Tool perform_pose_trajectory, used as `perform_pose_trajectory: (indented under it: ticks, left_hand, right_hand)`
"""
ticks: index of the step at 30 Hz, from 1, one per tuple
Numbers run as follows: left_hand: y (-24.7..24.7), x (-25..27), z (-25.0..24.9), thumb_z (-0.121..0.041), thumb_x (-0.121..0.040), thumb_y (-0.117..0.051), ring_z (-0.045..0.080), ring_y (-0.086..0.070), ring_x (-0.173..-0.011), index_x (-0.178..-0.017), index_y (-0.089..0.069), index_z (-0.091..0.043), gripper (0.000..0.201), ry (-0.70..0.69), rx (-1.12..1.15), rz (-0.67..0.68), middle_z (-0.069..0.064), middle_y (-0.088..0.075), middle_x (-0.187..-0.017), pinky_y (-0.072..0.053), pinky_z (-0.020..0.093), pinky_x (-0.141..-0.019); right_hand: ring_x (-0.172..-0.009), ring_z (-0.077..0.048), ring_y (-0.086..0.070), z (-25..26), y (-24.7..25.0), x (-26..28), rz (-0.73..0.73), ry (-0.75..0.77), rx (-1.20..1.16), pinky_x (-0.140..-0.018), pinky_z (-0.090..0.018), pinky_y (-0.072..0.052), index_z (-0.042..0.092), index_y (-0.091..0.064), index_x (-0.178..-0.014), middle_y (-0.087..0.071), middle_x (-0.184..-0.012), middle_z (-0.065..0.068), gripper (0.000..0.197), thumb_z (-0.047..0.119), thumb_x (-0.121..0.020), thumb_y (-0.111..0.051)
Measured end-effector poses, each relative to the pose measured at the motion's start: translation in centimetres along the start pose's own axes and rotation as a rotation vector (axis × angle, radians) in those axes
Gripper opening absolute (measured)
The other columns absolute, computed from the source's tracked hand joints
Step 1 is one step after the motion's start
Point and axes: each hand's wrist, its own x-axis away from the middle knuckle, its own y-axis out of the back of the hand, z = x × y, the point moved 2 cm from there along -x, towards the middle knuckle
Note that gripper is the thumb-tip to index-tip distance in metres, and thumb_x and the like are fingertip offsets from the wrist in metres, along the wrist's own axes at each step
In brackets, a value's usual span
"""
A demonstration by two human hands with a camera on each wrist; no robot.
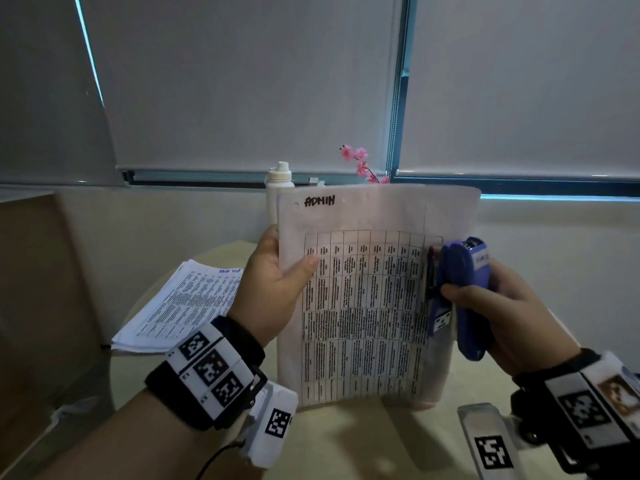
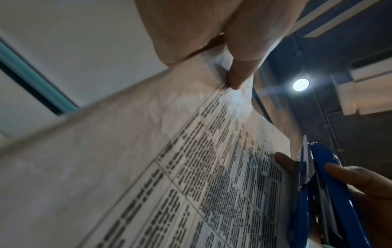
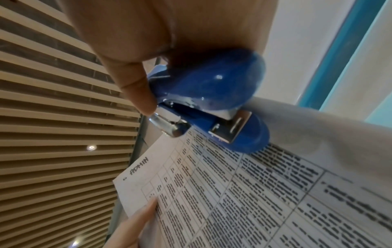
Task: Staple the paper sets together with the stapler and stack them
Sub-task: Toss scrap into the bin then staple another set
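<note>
A paper set (image 1: 360, 306) marked "ADMIN", with a printed table, stands upright on the table. My left hand (image 1: 277, 282) pinches its left edge, thumb on the front; the thumb (image 2: 239, 73) also shows in the left wrist view pressing the paper set (image 2: 212, 184). My right hand (image 1: 502, 303) grips a blue stapler (image 1: 460, 292) at the set's right edge. In the right wrist view the stapler (image 3: 212, 94) has its mouth over the edge of the paper set (image 3: 254, 193). A second stack of printed papers (image 1: 180, 306) lies flat on the table to the left.
A round beige table (image 1: 346, 441) carries everything. A white bottle (image 1: 279, 188) and pink flowers (image 1: 360, 162) stand behind the held set. A brown box or cabinet (image 1: 45, 289) sits at the left. Roller blinds cover the windows behind.
</note>
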Motion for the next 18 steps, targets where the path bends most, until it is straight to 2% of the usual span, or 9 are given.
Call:
perform_pose_trajectory:
  ticks: [3,5,8,10,13,16,18]
  left_hand:
    - [0.4,-0.9,-1.0,-0.007,-0.088,-0.062,0.018,-0.069,-0.096,-0.099,-0.056,-0.031,0.027,-0.041,-0.005,-0.037,-0.001,-0.071,-0.098,-0.055,0.044,-0.087]
    - [0.5,-1.1,-0.9,-0.006,-0.087,-0.062,0.02,-0.07,-0.095,-0.1,-0.058,-0.026,0.025,-0.019,0.006,-0.039,0.002,-0.072,-0.099,-0.055,0.045,-0.088]
    - [0.5,-0.4,0.2,-0.004,-0.087,-0.062,0.023,-0.071,-0.094,-0.1,-0.064,-0.023,0.023,0.088,0.035,-0.026,0.004,-0.074,-0.099,-0.054,0.052,-0.088]
    - [0.5,0.0,0.6,-0.003,-0.087,-0.062,0.024,-0.071,-0.093,-0.103,-0.065,-0.019,0.022,0.121,0.045,-0.028,0.004,-0.075,-0.098,-0.054,0.052,-0.088]
    - [0.6,-0.2,0.4,-0.005,-0.087,-0.063,0.025,-0.072,-0.091,-0.102,-0.066,-0.017,0.019,0.122,0.065,-0.043,0.005,-0.075,-0.097,-0.055,0.05,-0.085]
    - [0.7,-0.4,0.2,-0.006,-0.085,-0.065,0.025,-0.072,-0.091,-0.103,-0.066,-0.014,0.019,0.114,0.059,-0.049,0.006,-0.075,-0.096,-0.056,0.048,-0.084]
    - [0.6,-0.1,0.6,-0.008,-0.086,-0.065,0.025,-0.072,-0.092,-0.104,-0.066,-0.014,0.019,0.143,0.05,-0.035,0.006,-0.075,-0.097,-0.055,0.05,-0.086]
  right_hand:
    - [-0.083,-0.018,-0.066,0.7,-0.1,-0.4,0.006,0.041,-0.041,-0.075,-0.028,-0.054,0.015,-0.065,-0.099,-0.072,-0.086,-0.002,0.034,-0.005,-0.073,-0.055]
    - [-0.082,-0.019,-0.066,0.8,-0.2,-0.5,0.015,0.043,-0.047,-0.074,-0.029,-0.055,0.014,-0.064,-0.098,-0.071,-0.086,-0.003,0.034,0.001,-0.067,-0.06]
    - [-0.082,-0.022,-0.063,-0.2,-0.5,-0.1,-0.008,0.003,0.01,-0.077,-0.035,-0.051,0.016,-0.065,-0.097,-0.07,-0.083,-0.003,0.032,-0.008,-0.077,-0.059]
    - [-0.077,-0.017,-0.062,-0.6,-0.6,0.1,-0.026,-0.011,0.036,-0.074,-0.031,-0.05,0.019,-0.066,-0.094,-0.07,-0.078,0.002,0.036,-0.012,-0.082,-0.051]
    - [-0.081,-0.018,-0.064,-0.5,-0.5,0.1,-0.014,-0.008,0.046,-0.076,-0.03,-0.051,0.02,-0.066,-0.096,-0.071,-0.083,0.002,0.038,-0.012,-0.083,-0.049]
    - [-0.089,-0.023,-0.065,-0.2,-0.5,0.1,0.003,0.005,0.028,-0.083,-0.036,-0.052,0.019,-0.065,-0.099,-0.071,-0.091,-0.003,0.039,-0.012,-0.082,-0.049]
    - [-0.085,-0.019,-0.066,-0.5,-0.5,0.2,0.012,-0.007,0.043,-0.077,-0.031,-0.054,0.02,-0.065,-0.098,-0.071,-0.087,-0.001,0.039,-0.012,-0.082,-0.05]
